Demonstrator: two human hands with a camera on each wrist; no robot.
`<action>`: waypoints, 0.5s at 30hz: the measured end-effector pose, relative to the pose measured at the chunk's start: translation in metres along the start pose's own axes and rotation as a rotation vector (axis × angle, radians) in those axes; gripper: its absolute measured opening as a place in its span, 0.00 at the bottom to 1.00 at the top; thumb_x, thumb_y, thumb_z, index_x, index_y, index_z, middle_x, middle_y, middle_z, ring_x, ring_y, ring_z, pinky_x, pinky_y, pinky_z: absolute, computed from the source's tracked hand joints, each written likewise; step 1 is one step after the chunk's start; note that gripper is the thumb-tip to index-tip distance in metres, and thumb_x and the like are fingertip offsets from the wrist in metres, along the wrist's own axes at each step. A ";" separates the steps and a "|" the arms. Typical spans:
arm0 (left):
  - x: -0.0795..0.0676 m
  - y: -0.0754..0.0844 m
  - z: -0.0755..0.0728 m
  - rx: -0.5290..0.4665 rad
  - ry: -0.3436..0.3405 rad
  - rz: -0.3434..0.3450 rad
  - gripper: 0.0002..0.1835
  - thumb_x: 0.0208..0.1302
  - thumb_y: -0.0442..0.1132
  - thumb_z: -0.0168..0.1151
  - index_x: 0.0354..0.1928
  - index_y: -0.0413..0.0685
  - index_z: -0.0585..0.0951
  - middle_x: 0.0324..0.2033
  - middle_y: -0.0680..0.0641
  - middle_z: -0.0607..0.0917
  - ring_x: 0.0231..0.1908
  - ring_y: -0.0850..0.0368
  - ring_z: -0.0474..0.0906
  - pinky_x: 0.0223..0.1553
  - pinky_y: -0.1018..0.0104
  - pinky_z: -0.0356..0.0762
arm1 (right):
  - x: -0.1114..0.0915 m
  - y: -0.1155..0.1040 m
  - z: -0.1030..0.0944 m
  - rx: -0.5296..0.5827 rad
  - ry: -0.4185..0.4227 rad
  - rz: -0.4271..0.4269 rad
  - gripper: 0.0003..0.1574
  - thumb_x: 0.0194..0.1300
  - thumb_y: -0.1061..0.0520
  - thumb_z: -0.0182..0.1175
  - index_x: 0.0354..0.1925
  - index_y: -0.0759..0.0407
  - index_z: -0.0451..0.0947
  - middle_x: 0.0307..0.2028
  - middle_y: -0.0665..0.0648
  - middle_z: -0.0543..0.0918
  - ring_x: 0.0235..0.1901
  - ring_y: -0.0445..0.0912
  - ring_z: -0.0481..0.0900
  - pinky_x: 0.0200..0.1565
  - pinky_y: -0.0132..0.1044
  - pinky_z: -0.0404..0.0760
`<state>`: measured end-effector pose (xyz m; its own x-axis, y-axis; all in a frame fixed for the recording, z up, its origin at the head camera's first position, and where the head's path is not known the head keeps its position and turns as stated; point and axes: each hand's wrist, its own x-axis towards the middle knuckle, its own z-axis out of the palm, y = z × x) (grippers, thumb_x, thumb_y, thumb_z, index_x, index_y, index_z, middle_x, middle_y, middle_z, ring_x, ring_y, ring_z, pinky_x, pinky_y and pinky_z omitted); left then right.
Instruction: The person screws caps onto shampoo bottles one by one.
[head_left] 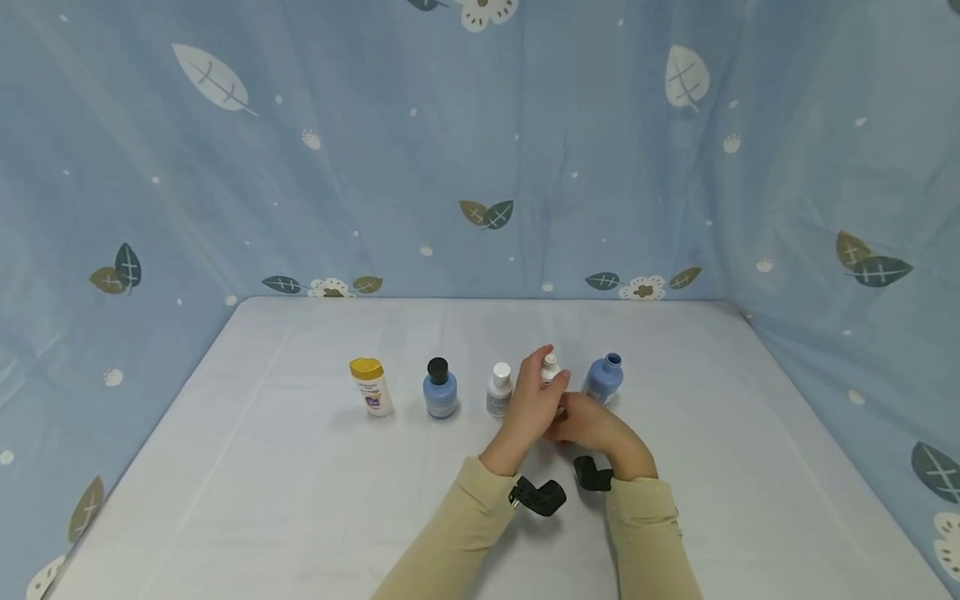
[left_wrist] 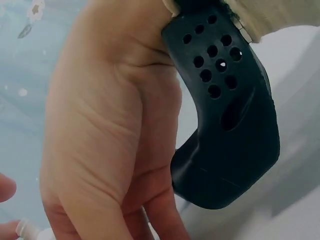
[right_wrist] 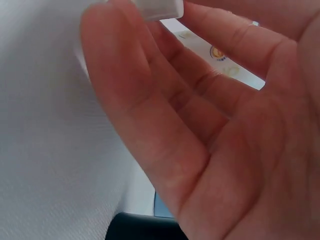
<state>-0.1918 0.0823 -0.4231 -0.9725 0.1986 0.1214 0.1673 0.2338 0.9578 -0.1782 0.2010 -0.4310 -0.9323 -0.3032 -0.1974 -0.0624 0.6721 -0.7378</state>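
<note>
A white bottle with a narrow white neck (head_left: 551, 363) stands between the two hands, its body mostly hidden. My left hand (head_left: 527, 407) holds it, thumb and index finger either side of the neck. Low in the left wrist view the white neck (left_wrist: 28, 229) shows beside fingertips; whose they are I cannot tell. In front of the bottle, my right hand (head_left: 596, 423) has curled fingers. Its thumb and fingers pinch a small white piece, seemingly a cap (right_wrist: 162, 8), partly cut off by the frame. Beyond these fingers a white label (right_wrist: 218, 52) with a round logo shows.
Left of the hands stand a white bottle with white cap (head_left: 499, 390), a blue bottle with black cap (head_left: 440, 392) and a white bottle with yellow cap (head_left: 372, 388). An uncapped blue bottle (head_left: 603, 379) stands just behind the right hand. Patterned blue cloth (head_left: 420, 167) surrounds the white table (head_left: 285, 500).
</note>
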 end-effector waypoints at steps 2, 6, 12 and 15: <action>0.000 -0.002 0.001 -0.010 0.003 -0.002 0.26 0.64 0.45 0.49 0.63 0.49 0.62 0.60 0.46 0.64 0.60 0.55 0.58 0.57 0.57 0.57 | 0.000 -0.001 0.000 -0.017 0.002 -0.007 0.07 0.50 0.62 0.61 0.31 0.62 0.74 0.19 0.52 0.76 0.18 0.47 0.74 0.24 0.36 0.72; 0.001 -0.005 0.002 -0.016 0.015 0.029 0.24 0.64 0.41 0.48 0.63 0.49 0.63 0.59 0.46 0.64 0.60 0.54 0.59 0.57 0.56 0.58 | 0.001 -0.001 0.000 -0.045 0.011 -0.022 0.07 0.50 0.64 0.61 0.31 0.62 0.74 0.21 0.52 0.76 0.19 0.44 0.73 0.25 0.36 0.72; 0.002 -0.009 0.002 0.018 0.023 0.087 0.23 0.65 0.36 0.47 0.62 0.47 0.64 0.59 0.47 0.67 0.59 0.54 0.61 0.56 0.57 0.59 | 0.001 0.000 -0.003 -0.023 0.000 -0.045 0.10 0.49 0.67 0.58 0.34 0.64 0.74 0.27 0.53 0.78 0.21 0.45 0.74 0.25 0.36 0.74; 0.001 -0.010 0.002 0.042 0.034 0.102 0.21 0.65 0.36 0.47 0.61 0.47 0.65 0.57 0.47 0.69 0.57 0.55 0.63 0.55 0.58 0.61 | 0.000 -0.002 -0.006 0.003 0.001 -0.044 0.13 0.49 0.68 0.57 0.37 0.64 0.74 0.31 0.54 0.78 0.24 0.44 0.75 0.26 0.36 0.75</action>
<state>-0.1945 0.0825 -0.4333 -0.9550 0.1909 0.2271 0.2715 0.2535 0.9285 -0.1802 0.2043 -0.4257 -0.9289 -0.3320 -0.1641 -0.1024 0.6560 -0.7478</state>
